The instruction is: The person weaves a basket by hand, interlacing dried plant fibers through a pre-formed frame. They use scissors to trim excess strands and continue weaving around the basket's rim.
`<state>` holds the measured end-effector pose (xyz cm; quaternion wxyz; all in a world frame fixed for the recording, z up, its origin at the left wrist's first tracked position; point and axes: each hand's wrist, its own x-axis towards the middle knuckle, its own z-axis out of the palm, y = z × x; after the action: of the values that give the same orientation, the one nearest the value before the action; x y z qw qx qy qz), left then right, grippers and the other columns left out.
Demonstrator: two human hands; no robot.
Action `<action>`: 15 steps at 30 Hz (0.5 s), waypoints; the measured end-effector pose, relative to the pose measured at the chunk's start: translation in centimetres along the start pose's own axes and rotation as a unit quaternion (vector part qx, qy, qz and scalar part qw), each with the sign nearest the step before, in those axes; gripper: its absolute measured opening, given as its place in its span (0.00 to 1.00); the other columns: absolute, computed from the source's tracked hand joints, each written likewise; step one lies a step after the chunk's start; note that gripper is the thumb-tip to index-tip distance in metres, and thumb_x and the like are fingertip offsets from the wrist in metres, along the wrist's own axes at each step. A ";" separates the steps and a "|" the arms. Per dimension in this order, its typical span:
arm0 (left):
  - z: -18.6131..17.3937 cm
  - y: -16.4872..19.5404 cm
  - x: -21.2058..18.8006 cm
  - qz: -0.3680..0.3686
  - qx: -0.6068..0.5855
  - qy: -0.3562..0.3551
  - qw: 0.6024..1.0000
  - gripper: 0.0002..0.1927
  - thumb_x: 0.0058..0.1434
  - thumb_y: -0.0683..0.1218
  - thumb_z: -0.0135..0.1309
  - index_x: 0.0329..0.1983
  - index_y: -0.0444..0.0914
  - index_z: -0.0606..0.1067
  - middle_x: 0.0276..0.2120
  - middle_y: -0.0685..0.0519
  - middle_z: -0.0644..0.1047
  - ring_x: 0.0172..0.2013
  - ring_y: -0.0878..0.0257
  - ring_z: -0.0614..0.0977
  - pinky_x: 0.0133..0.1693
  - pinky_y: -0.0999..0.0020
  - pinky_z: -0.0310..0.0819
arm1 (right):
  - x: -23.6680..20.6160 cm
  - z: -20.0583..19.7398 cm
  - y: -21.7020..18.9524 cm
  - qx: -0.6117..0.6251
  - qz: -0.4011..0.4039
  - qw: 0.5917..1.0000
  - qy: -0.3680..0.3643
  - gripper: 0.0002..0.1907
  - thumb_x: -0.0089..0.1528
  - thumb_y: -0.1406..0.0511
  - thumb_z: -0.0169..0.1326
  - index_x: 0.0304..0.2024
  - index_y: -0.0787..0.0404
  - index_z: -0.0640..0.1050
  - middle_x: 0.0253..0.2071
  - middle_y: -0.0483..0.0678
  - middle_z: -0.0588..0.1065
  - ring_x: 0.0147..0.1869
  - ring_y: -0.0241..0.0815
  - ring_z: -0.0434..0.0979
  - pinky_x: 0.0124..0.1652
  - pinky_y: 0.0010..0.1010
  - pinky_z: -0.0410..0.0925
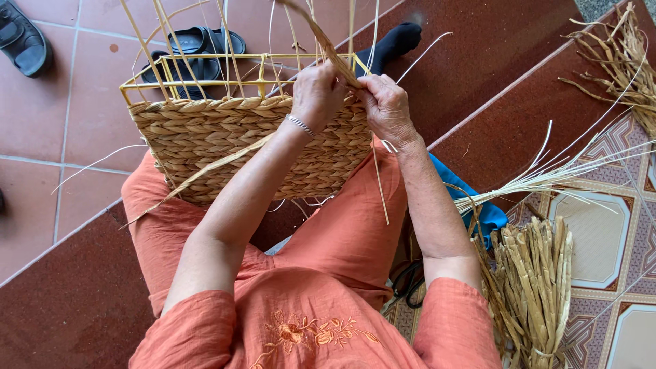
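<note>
A half-woven straw basket (205,137) on a yellow wire frame (171,72) rests on my lap, its open frame pointing away from me. My left hand (316,92) grips the top woven edge of the basket and pinches a flat brown straw strand (321,37) that rises toward the top of the view. My right hand (386,106) is closed on the same strand beside it, at the basket's right upper corner. Thin pale spokes (225,41) stand up out of the weave.
A bundle of dried straw (533,280) lies at my right on patterned tiles, with pale reeds (547,174) fanned over a blue cloth (478,198). More dry straw (622,55) lies top right. Dark sandals (198,44) and another sandal (24,37) sit on red tiles. Black scissors (408,287).
</note>
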<state>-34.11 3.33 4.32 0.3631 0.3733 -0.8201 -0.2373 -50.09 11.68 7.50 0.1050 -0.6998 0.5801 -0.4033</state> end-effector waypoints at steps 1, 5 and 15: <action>-0.4 0.0 -0.5 0.030 -0.044 0.045 0.998 0.06 0.59 0.38 0.59 0.40 0.38 0.77 0.31 0.44 0.81 0.28 0.54 0.84 0.32 0.60 0.79 | 0.1 0.0 -0.1 0.000 -0.009 1.000 0.004 0.08 0.66 0.73 0.60 0.47 0.61 0.80 0.38 0.50 0.78 0.42 0.49 0.80 0.41 0.37 0.73; -1.4 0.6 -4.0 -0.262 -0.388 -0.034 0.883 0.06 0.69 0.44 0.55 0.41 0.36 0.77 0.34 0.50 0.84 0.36 0.62 0.87 0.39 0.66 0.85 | 0.3 0.3 -0.7 0.047 -0.002 0.998 0.032 0.08 0.62 0.74 0.62 0.43 0.61 0.81 0.36 0.51 0.75 0.40 0.45 0.79 0.38 0.34 0.74; -6.8 -0.3 -5.6 0.109 0.146 -0.002 0.983 0.29 0.50 0.45 0.68 0.58 0.40 0.78 0.54 0.44 0.74 0.57 0.50 0.70 0.55 0.50 0.62 | 1.1 0.1 -1.1 -0.003 -0.056 0.998 -0.015 0.05 0.60 0.74 0.64 0.37 0.62 0.80 0.36 0.49 0.76 0.43 0.50 0.78 0.44 0.39 0.72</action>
<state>-26.15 6.75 6.05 0.3266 0.3298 -0.8826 -0.0744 -49.23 10.97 8.57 0.0885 -0.7376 0.5395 -0.3963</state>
